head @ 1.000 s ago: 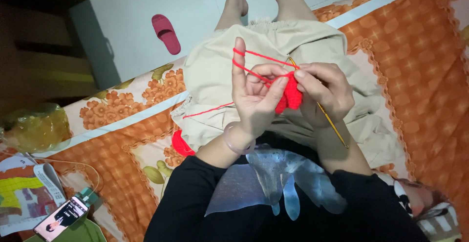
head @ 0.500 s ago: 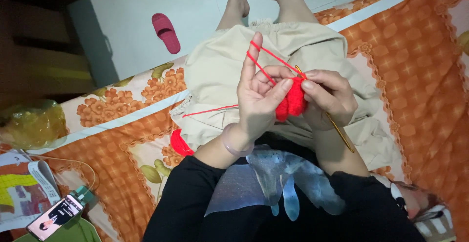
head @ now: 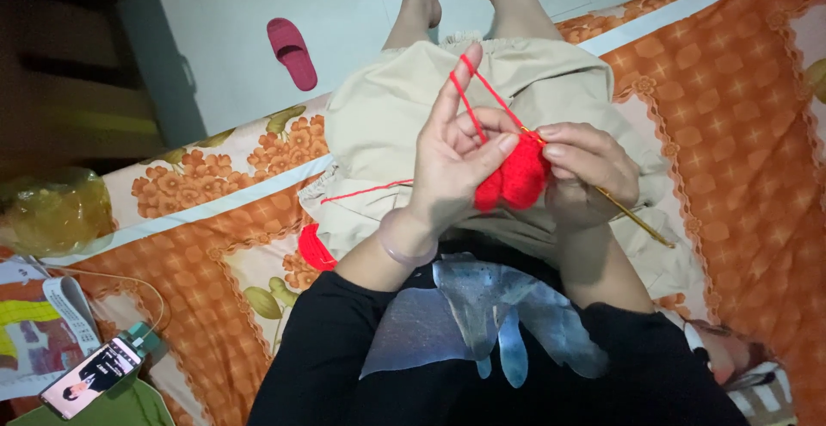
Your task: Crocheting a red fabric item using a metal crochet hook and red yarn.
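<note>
A: Hands first. What has the left hand (head: pixel 452 163) got?

B: Red yarn (head: pixel 471 99), looped over the raised forefinger and running taut down to the work. Thumb and the other fingers pinch the red crochet piece (head: pixel 516 181) from its left side. So it is closed on the piece, with one finger up as a yarn guide.

A: And the right hand (head: pixel 589 176)?

B: Curled round a gold crochet hook (head: pixel 632 219). The handle sticks out below the hand toward the lower right; the tip sits at the top edge of the piece, near where the strand comes in. I can't tell whether a loop is on the hook; the fingers cover it.

A: Where does the piece sit?

B: Between both hands, held above the lap, over beige shorts (head: pixel 387 133).

A: How far along?

B: My guess, early to middle. The piece is a small rounded lump, smaller than either hand. A red yarn ball (head: pixel 314 250) lies beside the left hip on the orange floral bedsheet (head: pixel 731 116), a strand running from it across the shorts, so plenty of yarn is left to work.

A: Surroundings?

B: A phone (head: pixel 90 377) with a lit screen at lower left, a pink slipper (head: pixel 292 50) on the floor beyond the bed.
</note>
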